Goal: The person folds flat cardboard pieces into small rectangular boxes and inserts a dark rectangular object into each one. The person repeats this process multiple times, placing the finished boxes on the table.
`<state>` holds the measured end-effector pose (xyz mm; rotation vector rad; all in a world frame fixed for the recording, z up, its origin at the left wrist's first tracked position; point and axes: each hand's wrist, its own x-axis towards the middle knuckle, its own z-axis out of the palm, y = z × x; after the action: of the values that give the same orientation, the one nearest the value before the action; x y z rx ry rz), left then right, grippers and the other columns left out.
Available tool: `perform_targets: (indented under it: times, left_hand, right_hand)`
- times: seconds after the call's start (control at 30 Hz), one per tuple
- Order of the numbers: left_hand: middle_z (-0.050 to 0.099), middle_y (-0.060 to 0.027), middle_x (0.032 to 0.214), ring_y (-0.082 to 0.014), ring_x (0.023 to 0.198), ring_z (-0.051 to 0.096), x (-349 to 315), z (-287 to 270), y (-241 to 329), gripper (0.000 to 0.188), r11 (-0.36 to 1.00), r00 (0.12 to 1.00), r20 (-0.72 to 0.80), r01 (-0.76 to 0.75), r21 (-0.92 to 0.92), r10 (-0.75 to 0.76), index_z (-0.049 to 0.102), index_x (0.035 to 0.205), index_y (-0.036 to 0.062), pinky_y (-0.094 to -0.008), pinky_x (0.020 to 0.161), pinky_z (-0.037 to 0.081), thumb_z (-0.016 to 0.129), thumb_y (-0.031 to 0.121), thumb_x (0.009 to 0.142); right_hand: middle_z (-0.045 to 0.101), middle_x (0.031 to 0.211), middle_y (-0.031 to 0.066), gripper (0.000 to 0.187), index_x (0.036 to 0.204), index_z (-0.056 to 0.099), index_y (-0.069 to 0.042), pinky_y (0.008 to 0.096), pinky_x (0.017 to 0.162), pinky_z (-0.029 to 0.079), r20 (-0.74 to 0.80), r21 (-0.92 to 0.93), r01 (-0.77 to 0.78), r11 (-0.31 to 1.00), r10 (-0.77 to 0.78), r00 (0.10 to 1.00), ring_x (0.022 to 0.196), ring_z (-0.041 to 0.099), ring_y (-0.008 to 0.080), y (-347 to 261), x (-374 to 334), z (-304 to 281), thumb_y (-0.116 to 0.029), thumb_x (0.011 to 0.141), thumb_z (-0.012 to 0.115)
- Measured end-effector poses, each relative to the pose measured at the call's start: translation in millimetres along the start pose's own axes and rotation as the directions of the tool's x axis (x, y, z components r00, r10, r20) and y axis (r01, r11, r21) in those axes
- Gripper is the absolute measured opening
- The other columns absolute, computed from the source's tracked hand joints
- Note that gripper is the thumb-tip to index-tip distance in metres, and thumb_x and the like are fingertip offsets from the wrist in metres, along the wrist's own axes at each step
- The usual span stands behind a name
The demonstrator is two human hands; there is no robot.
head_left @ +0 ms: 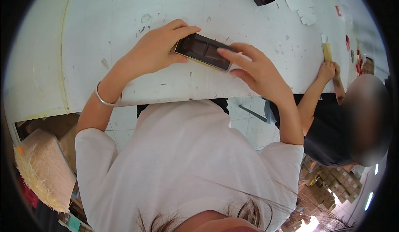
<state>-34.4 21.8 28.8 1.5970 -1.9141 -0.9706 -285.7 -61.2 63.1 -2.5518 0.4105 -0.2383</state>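
The dark brown box (199, 49), with open compartments and a thin gold edge, is held over the desk (124, 28), inward from the near edge; it slants, its left end farther from that edge than its right. The left hand (156, 51) has hold of the left end, its fingers parted by the box's width: forefinger along the far corner, thumb at the near one; the right hand (259, 71) is half curled about the right end, one fingertip over the top face and the thumb below the near side (a small white piece (246, 58) shows among these fingers); whether the right fingers grip the box or merely touch it, I cannot tell.
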Motion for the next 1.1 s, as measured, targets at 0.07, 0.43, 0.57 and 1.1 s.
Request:
perform_targets:
  times: [0.07, 0.43, 0.57, 1.1]
  left_hand:
    - [0.053, -0.0027, 0.111, -0.0201, 0.083, 0.055, 3.4, -3.1, 0.5, 0.068, 1.000, 0.999, 0.038, -0.015, 0.006, 0.015, 0.051, 0.128, 0.0133, -0.0300, 0.070, 0.048, 0.075, 0.000, 0.065]
    - [0.052, -0.0028, 0.111, -0.0179, 0.084, 0.052, 6.5, -15.5, 2.1, 0.069, 0.996, 0.987, 0.148, 0.074, -0.055, -0.065, 0.052, 0.129, 0.0117, -0.0296, 0.068, 0.046, 0.073, -0.004, 0.065]
    - [0.051, -0.0044, 0.112, -0.0197, 0.090, 0.054, 8.5, -11.4, 5.0, 0.069, 0.996, 0.989, 0.136, 0.070, -0.050, -0.063, 0.051, 0.129, 0.0108, -0.0305, 0.075, 0.048, 0.074, -0.003, 0.065]
    - [0.051, -0.0111, 0.123, -0.0242, 0.104, 0.052, 1.9, 10.7, 14.8, 0.070, 0.988, 0.949, -0.276, -0.155, 0.015, 0.154, 0.048, 0.129, 0.0047, -0.0336, 0.085, 0.043, 0.077, 0.006, 0.065]
  right_hand:
    - [0.057, 0.093, 0.0098, 0.049, 0.120, 0.058, -0.006, 0.0368, 0.079, 0.048, -0.020, -0.255, 0.157, 0.954, -0.167, 0.986, 0.085, 0.057, 0.0263, 2.9, -0.2, 10.5, -0.002, 0.071, 0.064]
    - [0.049, 0.129, 0.0149, 0.059, 0.127, 0.050, 0.000, 0.0415, 0.097, 0.038, 0.016, -0.413, 0.164, 0.896, -0.173, 0.985, 0.115, 0.050, 0.0298, -0.6, 0.2, 21.5, -0.037, 0.082, 0.059]
    - [0.032, 0.146, 0.0176, 0.079, 0.132, 0.042, 0.004, 0.0482, 0.106, 0.028, -0.087, -0.359, -0.023, 0.933, -0.009, 0.996, 0.131, 0.034, 0.0346, -3.6, -14.0, 65.4, -0.057, 0.082, 0.049]
    - [0.053, 0.120, 0.0159, 0.057, 0.122, 0.053, -0.007, 0.0423, 0.092, 0.042, -0.343, -0.068, -0.076, 0.995, 0.048, 0.938, 0.107, 0.052, 0.0342, 25.1, -3.7, 18.7, -0.007, 0.069, 0.074]
